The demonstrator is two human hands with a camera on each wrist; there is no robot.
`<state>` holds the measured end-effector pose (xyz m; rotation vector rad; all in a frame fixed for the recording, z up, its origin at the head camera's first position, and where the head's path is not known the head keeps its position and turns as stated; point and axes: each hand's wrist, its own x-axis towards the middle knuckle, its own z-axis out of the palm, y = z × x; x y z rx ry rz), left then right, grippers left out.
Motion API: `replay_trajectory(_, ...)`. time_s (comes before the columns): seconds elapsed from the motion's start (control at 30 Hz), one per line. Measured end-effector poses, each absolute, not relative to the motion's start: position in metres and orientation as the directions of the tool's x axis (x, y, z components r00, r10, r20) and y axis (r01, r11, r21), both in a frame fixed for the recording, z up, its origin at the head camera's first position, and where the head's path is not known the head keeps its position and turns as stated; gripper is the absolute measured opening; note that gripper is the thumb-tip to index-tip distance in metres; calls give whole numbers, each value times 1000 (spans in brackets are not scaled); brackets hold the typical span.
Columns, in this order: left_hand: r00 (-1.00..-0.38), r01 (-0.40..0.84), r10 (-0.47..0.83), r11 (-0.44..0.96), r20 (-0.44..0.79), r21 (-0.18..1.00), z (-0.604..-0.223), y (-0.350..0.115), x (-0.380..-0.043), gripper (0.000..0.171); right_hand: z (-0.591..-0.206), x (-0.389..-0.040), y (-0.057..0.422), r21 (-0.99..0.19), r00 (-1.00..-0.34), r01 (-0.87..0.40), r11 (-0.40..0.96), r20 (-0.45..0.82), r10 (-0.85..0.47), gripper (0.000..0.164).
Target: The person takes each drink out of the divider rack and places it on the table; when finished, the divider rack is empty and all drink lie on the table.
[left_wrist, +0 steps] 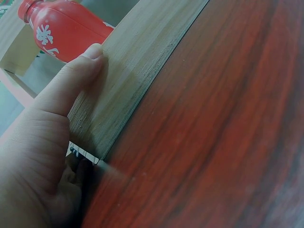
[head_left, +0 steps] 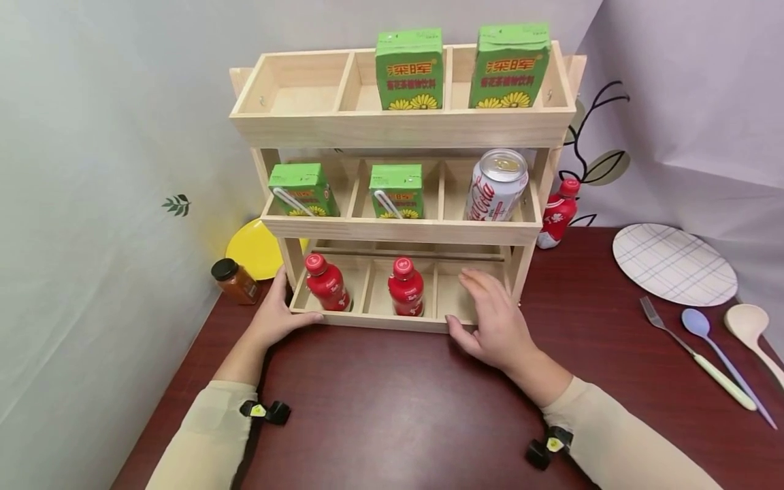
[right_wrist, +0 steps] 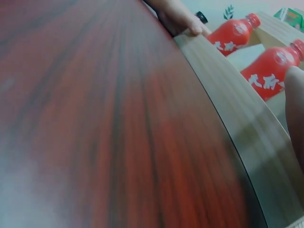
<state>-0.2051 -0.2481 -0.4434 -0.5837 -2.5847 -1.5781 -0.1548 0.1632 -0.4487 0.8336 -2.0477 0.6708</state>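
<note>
A three-tier wooden rack (head_left: 398, 131) stands on the table, each tier split into three compartments. My left hand (head_left: 275, 314) grips its lower left corner, thumb on the front board and fingers round the side. Over the bottom right compartment is my right hand (head_left: 499, 327), fingers spread and holding nothing, with the thumb by the front edge. Red bottles fill the bottom left (head_left: 329, 286) and bottom middle (head_left: 406, 291) compartments. The middle tier carries two small green drink cartons (head_left: 397, 187) and a silver cola can (head_left: 497, 185). Two larger green cartons (head_left: 409, 71) occupy the top middle and right.
Behind the rack's right side stands another red bottle (head_left: 559, 212). A checked plate (head_left: 674, 265), fork (head_left: 698, 354), blue spoon (head_left: 729, 361) and cream ladle (head_left: 747, 323) lie at right. To the left are a black-lidded jar (head_left: 235, 280) and yellow plate (head_left: 254, 248).
</note>
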Motion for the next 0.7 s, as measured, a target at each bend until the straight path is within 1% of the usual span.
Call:
replay_trajectory(0.17,-926,349,287,398,247,848,-443,-248,-207,111,-448,-160,150,-189,-503,-723,665,804,-319,67)
replay_trajectory(0.23,-926,350,285,397,248,849,-443,-248,-208,110,-447,-162,144,-189,-510,-719,669,798,-322,69)
replay_trajectory(0.33,-926,351,287,404,247,845,-443,-248,-208,110,-446,-165,134,-174,-502,-719,672,800,-330,70)
replay_trajectory(0.43,-925,350,290,405,244,845,-444,-248,-208,111,-446,-168,125,-143,-478,-721,678,811,-337,71)
replay_trajectory(0.57,-927,345,287,407,240,846,-445,-248,-207,111,-445,-171,114,-129,-469,-716,686,817,-336,72)
replay_trajectory(0.7,-927,346,287,409,241,844,-445,-248,-207,112,-444,-173,104,-156,-510,-691,705,797,-323,74)
